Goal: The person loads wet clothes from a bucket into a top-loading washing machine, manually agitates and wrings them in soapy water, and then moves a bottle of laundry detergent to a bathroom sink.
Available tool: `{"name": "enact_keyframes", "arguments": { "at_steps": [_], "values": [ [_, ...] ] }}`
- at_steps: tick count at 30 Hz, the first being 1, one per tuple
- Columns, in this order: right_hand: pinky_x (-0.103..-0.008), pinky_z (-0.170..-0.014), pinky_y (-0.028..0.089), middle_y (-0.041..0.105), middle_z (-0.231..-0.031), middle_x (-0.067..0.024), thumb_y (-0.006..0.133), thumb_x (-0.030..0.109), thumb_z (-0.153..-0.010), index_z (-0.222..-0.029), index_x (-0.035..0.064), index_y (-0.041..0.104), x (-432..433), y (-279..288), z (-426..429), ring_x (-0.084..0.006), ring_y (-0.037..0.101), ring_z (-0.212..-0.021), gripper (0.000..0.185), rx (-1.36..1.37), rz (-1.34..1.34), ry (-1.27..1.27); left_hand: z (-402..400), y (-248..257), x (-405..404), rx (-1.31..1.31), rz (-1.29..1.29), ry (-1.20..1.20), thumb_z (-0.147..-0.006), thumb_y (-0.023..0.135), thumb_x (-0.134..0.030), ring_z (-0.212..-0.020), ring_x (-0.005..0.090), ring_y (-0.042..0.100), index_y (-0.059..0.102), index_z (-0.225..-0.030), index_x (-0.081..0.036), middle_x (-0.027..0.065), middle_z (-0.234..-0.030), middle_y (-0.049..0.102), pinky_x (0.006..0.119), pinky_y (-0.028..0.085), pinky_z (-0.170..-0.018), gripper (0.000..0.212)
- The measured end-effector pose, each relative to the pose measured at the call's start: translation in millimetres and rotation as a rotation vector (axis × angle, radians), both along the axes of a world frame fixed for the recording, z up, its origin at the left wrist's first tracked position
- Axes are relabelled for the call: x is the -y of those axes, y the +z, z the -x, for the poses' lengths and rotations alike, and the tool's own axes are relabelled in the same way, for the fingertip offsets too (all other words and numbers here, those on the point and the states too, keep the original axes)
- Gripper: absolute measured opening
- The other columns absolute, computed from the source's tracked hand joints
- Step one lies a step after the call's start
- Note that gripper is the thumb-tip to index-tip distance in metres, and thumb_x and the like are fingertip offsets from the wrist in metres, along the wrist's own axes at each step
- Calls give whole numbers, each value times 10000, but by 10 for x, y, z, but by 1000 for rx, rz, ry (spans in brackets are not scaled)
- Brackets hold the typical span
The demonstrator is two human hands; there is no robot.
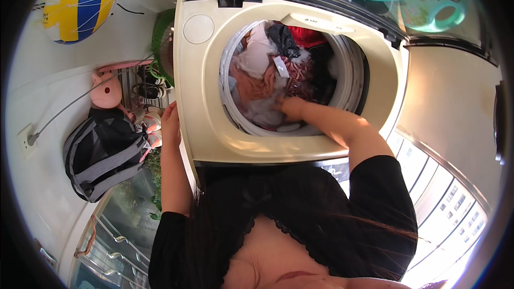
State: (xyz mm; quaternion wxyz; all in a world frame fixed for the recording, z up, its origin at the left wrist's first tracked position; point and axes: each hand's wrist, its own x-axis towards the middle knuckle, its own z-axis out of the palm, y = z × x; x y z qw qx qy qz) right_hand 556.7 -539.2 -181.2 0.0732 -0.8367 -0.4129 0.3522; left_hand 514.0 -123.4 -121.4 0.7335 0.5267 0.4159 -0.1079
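Observation:
A cream top-loading washing machine [261,148] stands before me with its dark lid [293,0] raised. Wet laundry lies in soapy water inside the drum [345,80]. I see a pale pink padded garment [257,54], an orange-brown cloth [253,86], a dark red patterned cloth [297,70] with a white tag [281,67], and a black garment [284,40]. My right hand [292,108] reaches over the front rim into the drum, beside a greyish sudsy cloth [263,112]. Its fingertips are hidden among suds and fabric. My left hand [170,122] rests against the machine's left side, its grip partly hidden.
Green detergent jugs [441,12] stand behind the lid at upper right. A volleyball [82,6] hangs at upper left. To the left are a power cord [96,86], a pink watering can [106,90], a backpack [106,156] and a shoe rack [126,76]. A railed window [437,184] is at right.

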Motion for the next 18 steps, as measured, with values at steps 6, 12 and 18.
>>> {"name": "enact_keyframes", "arguments": {
  "at_steps": [6, 12, 18],
  "values": [
    [-413, -772, 495, 639, -963, -115, 655, 284, -720, -986, 129, 656, -259, -538, -81, -285, 596, -958, 307, -96, 424, 70, -13, 401, -124, 57, -47, 39, -900, 563, -185, -910, 164, 610, 566, -1077, -28, 69, -1010, 631, 267, 460, -817, 236],
    [-406, -728, 491, 667, -854, -62, 603, 280, -804, -912, 70, 678, -121, 926, -311, -259, 634, -786, 248, 86, 134, 114, -329, 1405, 53, 355, -368, 6, -910, 533, -116, -940, 167, 604, 574, -1056, -19, 85, -1048, 628, 261, 456, -830, 181],
    [-336, -526, 441, 557, -598, -133, 657, 262, -818, -761, 37, 657, -141, 2501, -381, -238, 544, -535, 233, -78, -492, -640, -525, 2070, 1081, 630, -525, -504, -860, 612, -128, -897, 137, 586, 578, -1029, -34, 75, -996, 616, 277, 465, -818, 197]
  ]
}}
